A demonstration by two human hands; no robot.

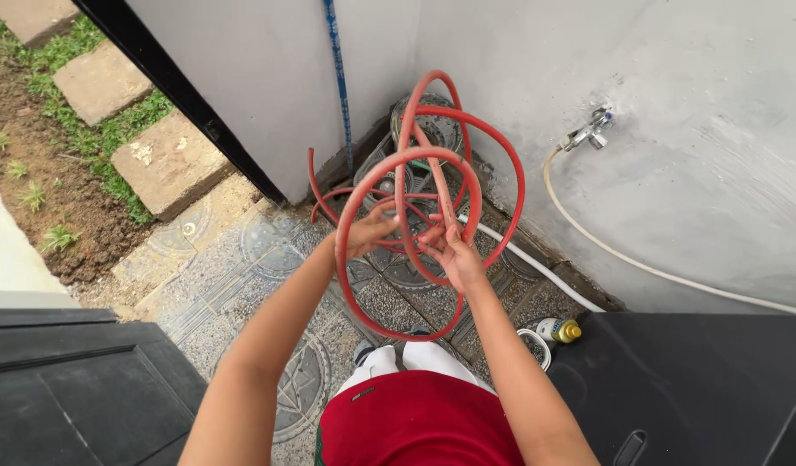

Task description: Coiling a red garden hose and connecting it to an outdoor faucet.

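Grey wall [717, 190] fills the upper right of frame with a tap [590, 130] on it and a white hose [639, 263] running down and right from the tap; patterned tile floor [217, 285] sits centre-left, stepping stones [169, 162] in grass upper left. Red hose [412, 155] is looped in coils at frame centre, held up in front of the wall corner. Left hand [366, 233] and right hand [449, 250] both closed on the coils, close together; small yellow-capped bottle [560, 330] on the floor lower right.

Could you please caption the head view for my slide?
Both hands gather a red hose into loops beside a wall tap.
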